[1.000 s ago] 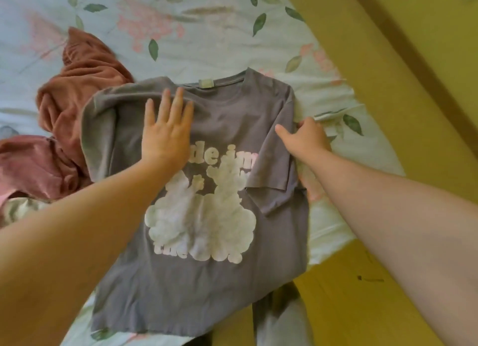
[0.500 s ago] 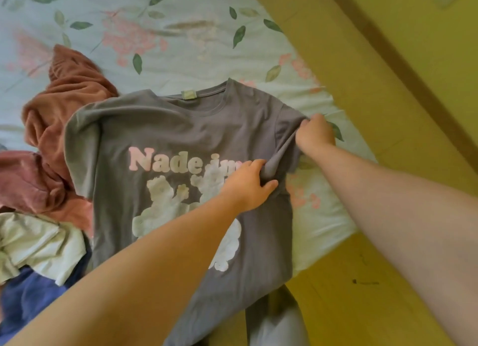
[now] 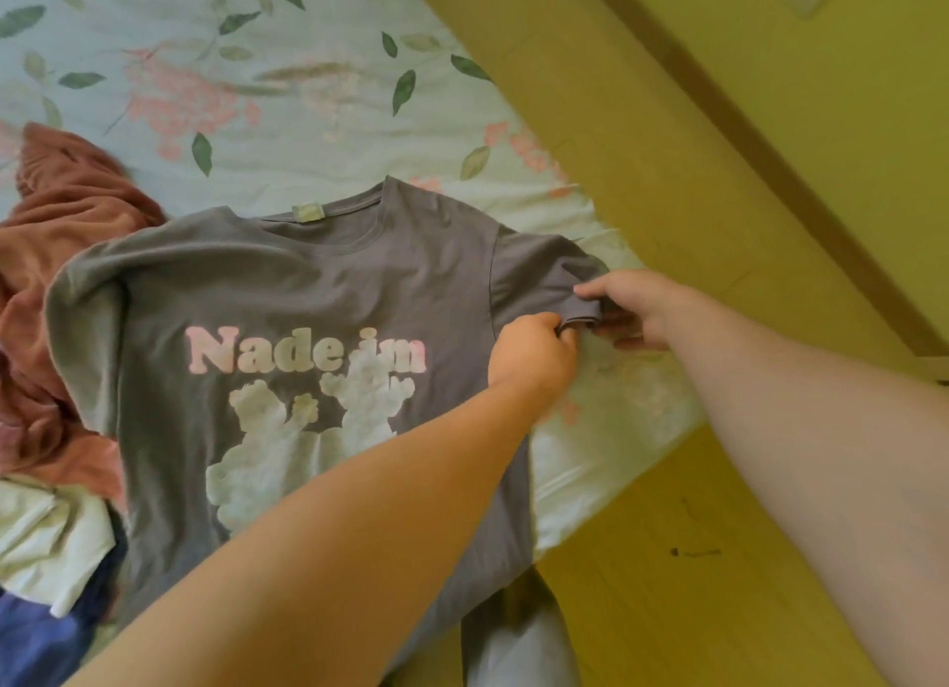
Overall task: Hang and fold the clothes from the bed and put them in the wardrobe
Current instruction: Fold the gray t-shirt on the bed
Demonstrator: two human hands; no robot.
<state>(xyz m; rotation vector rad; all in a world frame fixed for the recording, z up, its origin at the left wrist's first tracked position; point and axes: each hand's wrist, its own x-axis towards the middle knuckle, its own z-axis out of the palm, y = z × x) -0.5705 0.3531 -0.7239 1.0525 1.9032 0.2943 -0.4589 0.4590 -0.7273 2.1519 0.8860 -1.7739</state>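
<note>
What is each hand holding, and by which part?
Left hand and right hand both pinch the grey T-shirt by the hem of the same short sleeve.

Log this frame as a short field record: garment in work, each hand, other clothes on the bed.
garment: grey T-shirt, flat, print up, on the bed sheet
left hand: pinches the hem of one sleeve
right hand: pinches the same sleeve's end
other clothes: rust garment, pale green garment, blue garment, piled at the shirt's other side
fold state: not yet folded
</note>
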